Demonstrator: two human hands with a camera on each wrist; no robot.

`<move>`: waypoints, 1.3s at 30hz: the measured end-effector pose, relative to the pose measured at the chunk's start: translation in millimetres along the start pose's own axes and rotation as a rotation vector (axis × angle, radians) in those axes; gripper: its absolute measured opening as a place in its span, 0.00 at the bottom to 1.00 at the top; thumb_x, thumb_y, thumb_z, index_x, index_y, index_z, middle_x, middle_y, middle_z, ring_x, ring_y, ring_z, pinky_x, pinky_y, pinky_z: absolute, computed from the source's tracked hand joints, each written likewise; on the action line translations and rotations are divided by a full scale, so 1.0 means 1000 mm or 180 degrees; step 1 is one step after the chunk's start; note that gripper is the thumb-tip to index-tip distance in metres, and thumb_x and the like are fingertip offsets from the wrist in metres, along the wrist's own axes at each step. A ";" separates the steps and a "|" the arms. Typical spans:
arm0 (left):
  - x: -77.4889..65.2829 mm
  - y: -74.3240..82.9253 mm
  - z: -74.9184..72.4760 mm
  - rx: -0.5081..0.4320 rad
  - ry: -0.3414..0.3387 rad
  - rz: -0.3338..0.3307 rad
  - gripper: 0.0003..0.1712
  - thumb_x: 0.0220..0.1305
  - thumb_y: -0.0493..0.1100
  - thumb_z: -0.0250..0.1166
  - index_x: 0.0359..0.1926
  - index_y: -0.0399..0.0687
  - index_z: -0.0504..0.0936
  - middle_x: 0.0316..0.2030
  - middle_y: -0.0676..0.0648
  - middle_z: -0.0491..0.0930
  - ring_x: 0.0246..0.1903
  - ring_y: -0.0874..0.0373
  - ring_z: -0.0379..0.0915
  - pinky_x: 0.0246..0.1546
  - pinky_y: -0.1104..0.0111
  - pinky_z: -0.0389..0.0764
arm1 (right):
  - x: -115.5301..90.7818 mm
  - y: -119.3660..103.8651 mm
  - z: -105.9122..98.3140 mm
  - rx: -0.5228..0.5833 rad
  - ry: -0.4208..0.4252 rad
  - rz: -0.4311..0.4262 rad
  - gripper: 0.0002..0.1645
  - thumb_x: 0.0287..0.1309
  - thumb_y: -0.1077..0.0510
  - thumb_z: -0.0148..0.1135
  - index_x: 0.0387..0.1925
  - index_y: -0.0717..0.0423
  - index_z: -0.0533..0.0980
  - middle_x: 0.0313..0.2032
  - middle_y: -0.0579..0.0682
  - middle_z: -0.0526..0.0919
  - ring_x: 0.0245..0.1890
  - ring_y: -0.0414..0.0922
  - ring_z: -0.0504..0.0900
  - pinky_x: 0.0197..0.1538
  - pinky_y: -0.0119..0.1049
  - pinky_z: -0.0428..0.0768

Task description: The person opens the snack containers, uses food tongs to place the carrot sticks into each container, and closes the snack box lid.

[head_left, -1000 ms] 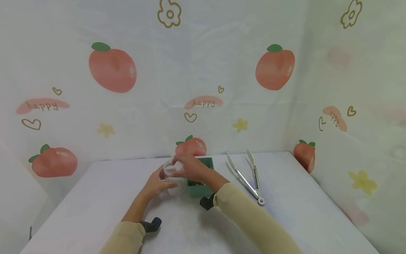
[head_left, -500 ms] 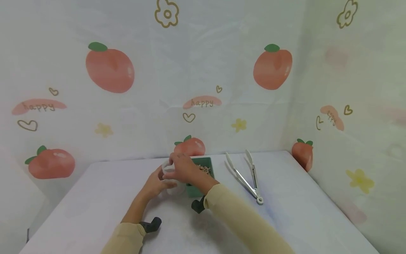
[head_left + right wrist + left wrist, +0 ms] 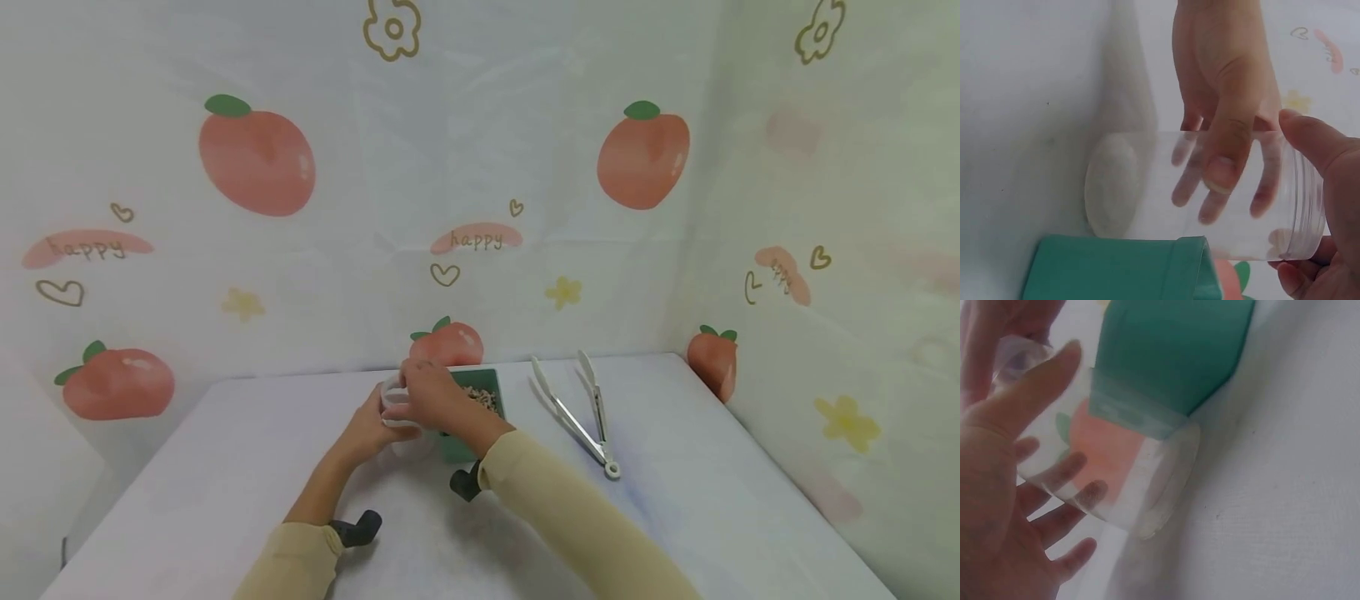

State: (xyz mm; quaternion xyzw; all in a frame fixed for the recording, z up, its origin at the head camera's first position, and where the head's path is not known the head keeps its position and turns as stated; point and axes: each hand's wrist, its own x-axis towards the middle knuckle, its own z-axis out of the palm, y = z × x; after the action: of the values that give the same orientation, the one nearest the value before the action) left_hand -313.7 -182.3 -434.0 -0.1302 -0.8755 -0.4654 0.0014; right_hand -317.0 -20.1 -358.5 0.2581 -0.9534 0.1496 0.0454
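A clear plastic jar (image 3: 1154, 209) stands upright on the table. My left hand (image 3: 367, 431) wraps around its side; the thumb and spread fingers show against the wall in both wrist views. Over the top of the jar, my right hand (image 3: 431, 393) grips the ridged upper end between thumb and fingers. Whether that end is a lid or the bare rim, I cannot tell. In the head view, the right hand hides most of the top. Close to the jar's right side is a green box (image 3: 459, 450), holding many small brownish pieces (image 3: 480, 397).
To the right of the box lie tongs (image 3: 577, 429) with metal arms and pale tips, spread apart. The white tabletop (image 3: 225, 475) ends at a back wall covering (image 3: 337, 292) with fruit prints. Another covered wall (image 3: 847, 350) rises on the right.
My right hand has shifted left and settled over the jar's top, uncovering more of the pieces in the green box. The left hand keeps its hold, and the jar stays in place.
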 end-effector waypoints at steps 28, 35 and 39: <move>0.006 -0.006 -0.010 -0.0368 -0.0311 0.0109 0.46 0.52 0.42 0.75 0.68 0.42 0.60 0.58 0.41 0.72 0.57 0.45 0.68 0.57 0.48 0.71 | -0.010 0.033 -0.011 0.0962 0.0037 -0.0584 0.30 0.50 0.50 0.76 0.54 0.51 0.74 0.52 0.50 0.76 0.43 0.44 0.76 0.44 0.26 0.76; 0.005 -0.006 -0.011 -0.0371 -0.0317 0.0063 0.48 0.52 0.43 0.76 0.69 0.41 0.59 0.59 0.40 0.71 0.58 0.44 0.67 0.58 0.47 0.69 | -0.009 0.042 -0.012 0.0965 -0.0035 -0.0759 0.25 0.53 0.53 0.74 0.51 0.51 0.74 0.46 0.51 0.80 0.43 0.46 0.77 0.42 0.25 0.75; 0.006 -0.006 -0.010 -0.0370 -0.0313 0.0078 0.47 0.52 0.42 0.75 0.69 0.43 0.59 0.59 0.41 0.71 0.58 0.45 0.67 0.59 0.46 0.68 | -0.009 0.040 -0.010 0.1071 -0.0122 -0.0619 0.26 0.52 0.50 0.74 0.50 0.49 0.73 0.44 0.47 0.79 0.40 0.43 0.77 0.41 0.26 0.76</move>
State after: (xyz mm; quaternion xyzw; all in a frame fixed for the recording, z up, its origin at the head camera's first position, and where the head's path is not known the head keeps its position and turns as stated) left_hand -321.6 -192.6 -432.7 -0.1636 -0.8443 -0.5084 -0.0435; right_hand -329.7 19.9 -360.5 0.3557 -0.8862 0.2969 -0.0023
